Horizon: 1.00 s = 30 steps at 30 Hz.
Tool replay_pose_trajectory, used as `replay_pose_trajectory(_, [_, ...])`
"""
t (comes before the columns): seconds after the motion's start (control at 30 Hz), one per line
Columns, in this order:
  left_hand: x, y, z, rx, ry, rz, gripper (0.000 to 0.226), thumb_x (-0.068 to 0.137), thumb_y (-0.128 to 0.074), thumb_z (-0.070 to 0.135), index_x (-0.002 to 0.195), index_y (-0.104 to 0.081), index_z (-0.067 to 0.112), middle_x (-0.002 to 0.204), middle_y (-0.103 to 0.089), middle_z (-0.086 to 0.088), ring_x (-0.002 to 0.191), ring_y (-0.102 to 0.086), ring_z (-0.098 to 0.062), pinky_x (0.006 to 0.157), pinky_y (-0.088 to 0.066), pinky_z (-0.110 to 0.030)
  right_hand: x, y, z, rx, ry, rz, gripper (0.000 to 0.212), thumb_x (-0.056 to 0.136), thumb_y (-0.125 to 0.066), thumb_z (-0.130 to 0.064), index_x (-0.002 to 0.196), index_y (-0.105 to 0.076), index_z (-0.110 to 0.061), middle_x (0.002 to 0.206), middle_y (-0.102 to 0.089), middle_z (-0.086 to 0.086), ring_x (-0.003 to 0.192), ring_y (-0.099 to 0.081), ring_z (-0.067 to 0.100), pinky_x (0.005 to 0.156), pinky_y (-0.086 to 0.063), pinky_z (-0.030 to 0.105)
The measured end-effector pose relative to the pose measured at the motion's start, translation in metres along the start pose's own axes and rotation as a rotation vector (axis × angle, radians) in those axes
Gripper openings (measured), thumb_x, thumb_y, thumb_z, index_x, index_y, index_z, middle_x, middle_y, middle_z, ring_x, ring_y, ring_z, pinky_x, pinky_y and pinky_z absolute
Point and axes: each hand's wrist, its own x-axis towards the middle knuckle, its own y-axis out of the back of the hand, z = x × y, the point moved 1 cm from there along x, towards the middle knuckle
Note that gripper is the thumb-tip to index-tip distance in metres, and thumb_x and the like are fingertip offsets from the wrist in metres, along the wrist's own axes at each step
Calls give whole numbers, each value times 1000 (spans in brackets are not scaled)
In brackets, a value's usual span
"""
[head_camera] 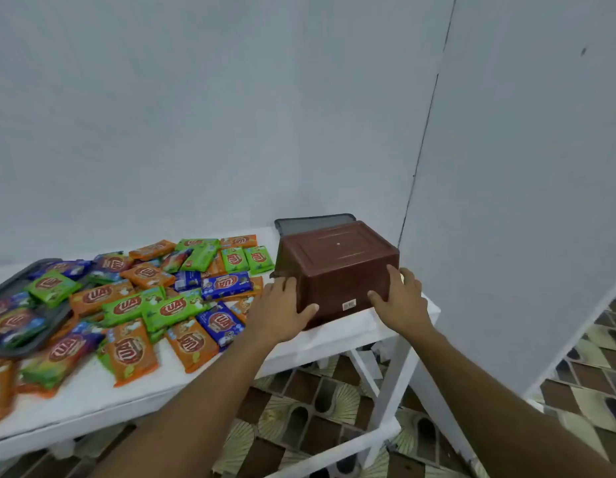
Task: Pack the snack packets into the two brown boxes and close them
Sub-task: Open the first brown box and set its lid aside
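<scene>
Plainly the whole matter turns on the brown box [337, 257], which sits in the centre-right of the frame at the right end of the white table [334, 336], caught squarely between the two hands. The left hand [282, 308] lies flat on its left side and the right hand [401, 298] on its right. The fingers of each are straight along the side wall and the thumbs are spread onto the near face, so the hands press the box rather than curl round it. Neither is nearer; both touch it. Its longer side runs left to right across the frame, so the hands are on its short ends.

The box looks to be standing base up — a flat, ribbed panel faces the ceiling and a small sticker shows low on the near wall — so I judge it must be turned over before anything goes in. I can make out only this one brown box.

Just behind it, by the wall, lies a grey lid [313, 222]. The snack packets [144, 298] — orange, green and blue — lie heaped across the left half of the table, some on a dark grey tray [30, 346], close beside the left hand.
</scene>
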Motion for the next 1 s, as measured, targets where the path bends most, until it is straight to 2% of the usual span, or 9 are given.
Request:
replay_pose_trajectory(0.13, [3, -13, 5, -104, 103, -75, 70, 87, -48, 64, 139, -37, 18, 133, -52, -10, 118, -53, -30, 92, -50, -46, 19, 6, 17, 206, -134, -14, 74, 87, -64, -36, 147, -25, -17, 149, -36, 14, 137, -32, 38, 107, -34, 57])
replay_pose_trajectory(0.3, [3, -26, 14, -504, 143, -106, 60, 97, -46, 49, 148, -29, 23, 139, -55, -4, 122, -55, -27, 98, -48, -38, 50, 4, 28, 559, -279, -194, 99, 83, -68, -18, 154, 1, -24, 151, -37, 15, 136, -38, 37, 113, -31, 52])
replay_pose_trajectory(0.47, [-1, -25, 20, -628, 174, 108, 57, 102, -39, 43, 152, -23, 23, 144, -50, -5, 128, -51, -26, 100, -43, -34, 56, 6, 38, 756, -226, -113, 78, 90, -64, -24, 149, -14, -32, 144, -42, 4, 124, -48, 27, 106, -37, 42])
replay_pose_trajectory(0.6, [8, 2, 28, -691, 143, 421, 56, 100, -43, 44, 149, -32, 20, 118, -59, -1, 100, -57, -8, 76, -40, -19, 62, 36, 36, 910, -66, 54, 56, 96, -57, -32, 142, -26, -31, 132, -46, -1, 119, -49, 17, 101, -41, 35])
replay_pose_trajectory(0.7, [28, 29, 31, -806, 66, 534, 63, 91, -46, 53, 146, -36, 23, 121, -58, 5, 106, -53, -7, 76, -40, -13, 76, 70, 23, 978, 3, 114, 45, 96, -55, -37, 137, -37, -31, 127, -54, -1, 113, -57, 14, 84, -47, 24])
replay_pose_trajectory(0.77, [41, 41, 27, -799, 14, 587, 57, 91, -52, 48, 142, -40, 24, 117, -59, 10, 104, -56, -6, 78, -43, -13, 85, 85, 17, 955, 42, 101, 43, 94, -59, -38, 133, -44, -29, 124, -60, -1, 106, -61, 12, 76, -48, 21])
replay_pose_trajectory(0.83, [55, 50, 23, -689, -2, 612, 45, 97, -52, 36, 139, -42, 23, 105, -61, 11, 95, -60, -10, 76, -44, -19, 93, 91, 16, 926, 68, 93, 44, 90, -66, -38, 130, -50, -29, 120, -64, -2, 103, -64, 12, 80, -52, 26])
replay_pose_trajectory(0.9, [66, 54, 17, -534, -5, 641, 38, 100, -47, 30, 137, -46, 18, 84, -62, 8, 79, -61, -16, 62, -39, -17, 100, 90, 14, 895, 86, 100, 45, 87, -69, -38, 128, -53, -29, 117, -65, -4, 105, -62, 11, 86, -53, 29])
replay_pose_trajectory(1.0, [84, 55, 8, -419, 14, 664, 37, 102, -43, 31, 133, -51, 13, 78, -63, -2, 72, -62, -23, 59, -37, -24, 116, 81, 13, 822, 97, 194, 41, 88, -69, -35, 125, -56, -27, 109, -66, -11, 104, -59, 5, 88, -48, 23])
